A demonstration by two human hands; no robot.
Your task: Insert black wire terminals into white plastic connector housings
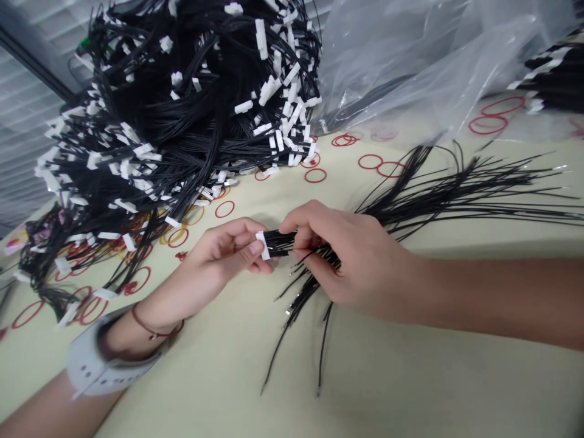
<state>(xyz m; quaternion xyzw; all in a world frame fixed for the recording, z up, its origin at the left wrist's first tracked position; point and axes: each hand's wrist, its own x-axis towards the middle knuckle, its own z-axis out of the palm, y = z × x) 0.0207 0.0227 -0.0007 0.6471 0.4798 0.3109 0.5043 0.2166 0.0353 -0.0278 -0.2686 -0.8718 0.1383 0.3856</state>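
Note:
A white connector (263, 245) with black wires running out of its right side sits between the thumb and fingers of my left hand (232, 249). Just right of it, my right hand (340, 249) is closed around black wires (280, 242) close to the connector. Under and beyond my right hand lies a bundle of loose black wires (424, 201), fanning out to the right. Several wire ends with small metal tips (292, 310) stick out below that hand. My right palm and fingers hide part of the bundle.
A large heap of black wire harnesses (191, 109) with white connectors fills the back left. Red rubber bands (316, 176) are scattered over the pale table (410, 377). Clear plastic bags (410, 55) lie at the back, with more bundled harnesses (559, 79) at the right edge.

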